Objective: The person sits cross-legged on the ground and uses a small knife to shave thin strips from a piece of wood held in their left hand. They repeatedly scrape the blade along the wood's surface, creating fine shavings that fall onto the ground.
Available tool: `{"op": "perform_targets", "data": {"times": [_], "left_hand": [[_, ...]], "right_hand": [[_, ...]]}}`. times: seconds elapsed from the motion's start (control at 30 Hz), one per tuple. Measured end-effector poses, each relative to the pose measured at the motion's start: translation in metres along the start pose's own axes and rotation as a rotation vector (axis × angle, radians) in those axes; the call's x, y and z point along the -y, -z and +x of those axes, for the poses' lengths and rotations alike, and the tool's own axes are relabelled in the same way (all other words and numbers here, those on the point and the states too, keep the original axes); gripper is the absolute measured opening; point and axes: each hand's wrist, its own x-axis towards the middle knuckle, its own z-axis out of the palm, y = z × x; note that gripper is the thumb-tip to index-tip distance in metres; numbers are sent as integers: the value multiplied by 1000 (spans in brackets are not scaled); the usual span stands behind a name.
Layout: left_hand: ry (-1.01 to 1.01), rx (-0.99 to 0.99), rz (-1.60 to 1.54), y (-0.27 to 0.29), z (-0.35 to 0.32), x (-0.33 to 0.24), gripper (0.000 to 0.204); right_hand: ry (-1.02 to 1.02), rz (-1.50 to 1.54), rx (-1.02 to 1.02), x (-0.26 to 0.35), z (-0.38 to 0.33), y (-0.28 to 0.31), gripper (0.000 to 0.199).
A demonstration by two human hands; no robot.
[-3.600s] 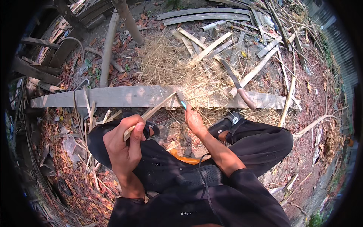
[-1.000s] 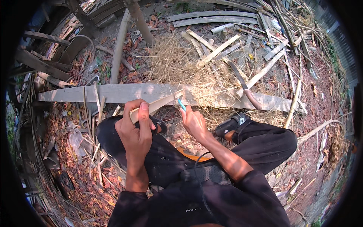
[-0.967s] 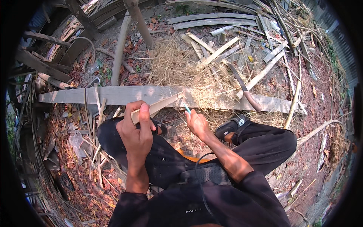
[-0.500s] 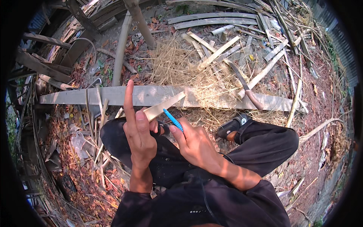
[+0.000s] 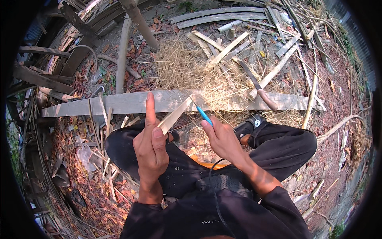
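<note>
Left grip (image 5: 151,149) was clamped on the bamboo strip (image 5: 174,116) mid-frame, index finger sticking up; right grip (image 5: 223,137) pinched the blue-handled knife (image 5: 204,115). I figured one slip could've nicked that finger.

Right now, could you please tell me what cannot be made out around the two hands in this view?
- Head view: the lower end of the bamboo strip is hidden inside the left hand.
- The blue-handled tool: its tip is too thin to make out against the straw.
- The right hand shows its back, so the fingers' grip is hidden.
</note>
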Motion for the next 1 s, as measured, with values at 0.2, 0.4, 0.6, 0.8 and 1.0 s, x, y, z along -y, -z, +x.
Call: {"op": "perform_targets", "data": {"times": [0.2,0.4,0.6,0.8,1.0], "left_hand": [[-10,-1,100,2,-1,-1,53],[21,37,49,6,-3,-7,49],[2,-13,-35,1,-3,7,57],[9,7,11,-11,4,-7,54],[60,-26,-15,0,-5,2,53]], "right_hand": [[111,-85,-10,2,0,-36,39],[-108,-351,-122,-150,18,-67,40],[-72,-64,46,-40,48,-32,43],[-125,-339,-61,-182,76,-90,48],[-194,-202,-19,-143,74,-76,49]]}}
